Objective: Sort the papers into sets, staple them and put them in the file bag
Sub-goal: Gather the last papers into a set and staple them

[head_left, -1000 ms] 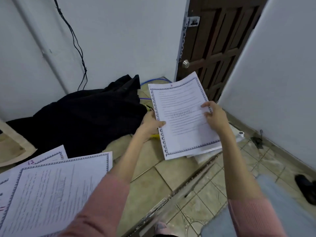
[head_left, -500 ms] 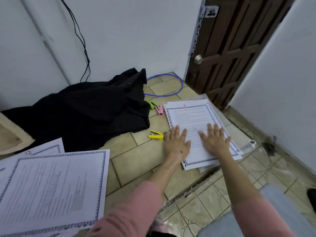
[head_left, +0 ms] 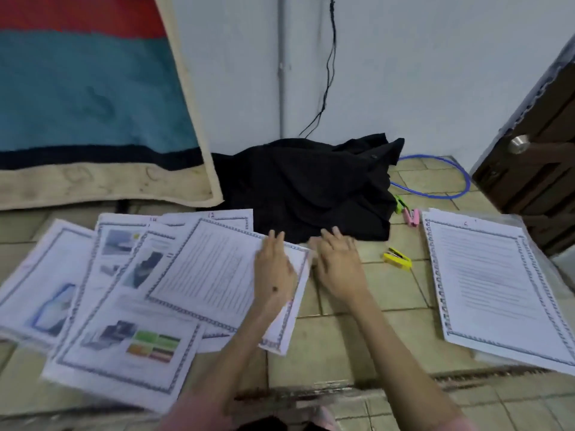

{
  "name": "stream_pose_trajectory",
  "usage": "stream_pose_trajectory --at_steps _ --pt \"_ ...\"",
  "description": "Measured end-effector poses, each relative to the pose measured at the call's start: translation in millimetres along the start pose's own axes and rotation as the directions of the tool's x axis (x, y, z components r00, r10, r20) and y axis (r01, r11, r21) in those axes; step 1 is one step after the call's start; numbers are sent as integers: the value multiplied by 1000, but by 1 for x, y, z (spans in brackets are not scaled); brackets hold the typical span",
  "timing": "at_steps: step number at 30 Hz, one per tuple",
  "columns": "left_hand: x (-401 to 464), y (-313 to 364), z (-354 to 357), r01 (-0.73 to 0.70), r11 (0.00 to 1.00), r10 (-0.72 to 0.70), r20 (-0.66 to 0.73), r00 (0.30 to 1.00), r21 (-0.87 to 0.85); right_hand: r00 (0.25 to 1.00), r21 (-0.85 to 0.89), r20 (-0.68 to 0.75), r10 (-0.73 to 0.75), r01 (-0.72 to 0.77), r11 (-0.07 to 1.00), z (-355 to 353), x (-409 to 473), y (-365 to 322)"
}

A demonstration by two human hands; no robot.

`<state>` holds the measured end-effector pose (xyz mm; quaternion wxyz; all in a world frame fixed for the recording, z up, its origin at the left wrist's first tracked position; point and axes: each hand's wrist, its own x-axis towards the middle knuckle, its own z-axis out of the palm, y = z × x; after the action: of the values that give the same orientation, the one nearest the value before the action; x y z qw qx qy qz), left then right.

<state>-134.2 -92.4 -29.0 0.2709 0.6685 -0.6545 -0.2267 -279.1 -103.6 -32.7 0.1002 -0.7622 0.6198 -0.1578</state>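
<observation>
Loose papers (head_left: pixel 130 290) lie fanned across the tiled floor (head_left: pixel 342 343) on the left, overlapping one another at different angles. Each sheet is white with a dark patterned border; several carry colour photographs and small colour blocks, and the topmost sheet (head_left: pixel 214 275) is all lines of text, too blurred to read. A red handwritten number sits at the top edge of one sheet behind it.

The left hand (head_left: pixel 273 269) rests flat on the right part of that top sheet, fingers straight and together, grip open. The right hand (head_left: pixel 339 262) is just beside the sheet's right edge, over the floor, fingers extended and slightly spread, holding nothing; whether it touches the paper's corner cannot be told.

Well apart on the right lies a separate neat stack (head_left: pixel 494 284) of bordered text pages, with a red mark at its top, resting on something clear and plastic-like.

Between the two groups a yellow stapler (head_left: pixel 396 259) lies on the floor; a pink stapler (head_left: pixel 411 216) and a green one (head_left: pixel 399 203) lie farther back, beside a heap of black cloth (head_left: pixel 311 188).
</observation>
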Motion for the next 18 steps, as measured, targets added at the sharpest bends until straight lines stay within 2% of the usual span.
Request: stream_pose_trajectory --at_steps 1,3,5,6,9,14,16,18 --pt "-3 -27 -23 63 998 -64 -41 997 -30 986 27 117 -116 113 993 13 3 -28" --pt "-8 -78 -64 94 994 -100 -108 989 -63 911 98 302 -282 264 959 33 3 -71" --pt "-13 -126 -97 139 990 -139 -159 977 -9 850 97 401 -343 333 938 47 1 -94" --pt "-14 -146 -109 194 980 -184 -188 965 35 842 74 424 -334 335 939 53 0 -98" --pt "-19 -184 -136 379 904 -320 -272 907 197 873 9 412 -262 284 959 58 -2 -104" --pt "-16 -189 -151 453 866 -407 -229 884 209 938 -130 288 -194 239 962 49 -2 -115" --pt "-13 -188 -153 470 859 -425 -228 876 203 965 -101 233 -120 147 984 48 2 -113" --pt "-11 -188 -154 462 867 -413 -249 876 187 976 -31 216 33 -27 999 45 7 -109"
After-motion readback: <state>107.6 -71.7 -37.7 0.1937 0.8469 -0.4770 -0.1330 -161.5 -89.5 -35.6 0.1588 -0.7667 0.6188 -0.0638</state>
